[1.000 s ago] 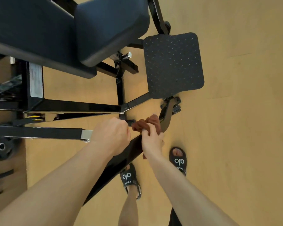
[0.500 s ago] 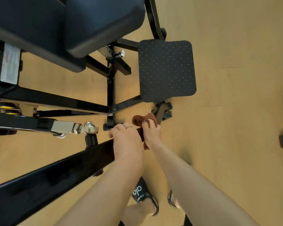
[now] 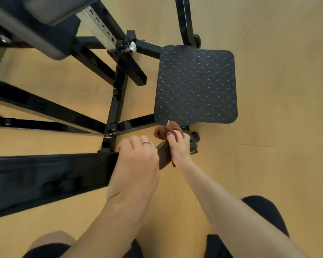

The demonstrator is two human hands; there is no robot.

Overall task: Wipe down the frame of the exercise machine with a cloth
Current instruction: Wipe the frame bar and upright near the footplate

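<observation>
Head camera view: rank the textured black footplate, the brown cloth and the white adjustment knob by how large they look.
Largest to smallest:
1. textured black footplate
2. brown cloth, bunched in the right hand, so partly hidden
3. white adjustment knob
The gaps in size are wide, so nearness to the camera does not alter the order.

No text, label, brand, number or sign can be read anywhere in the head view.
</observation>
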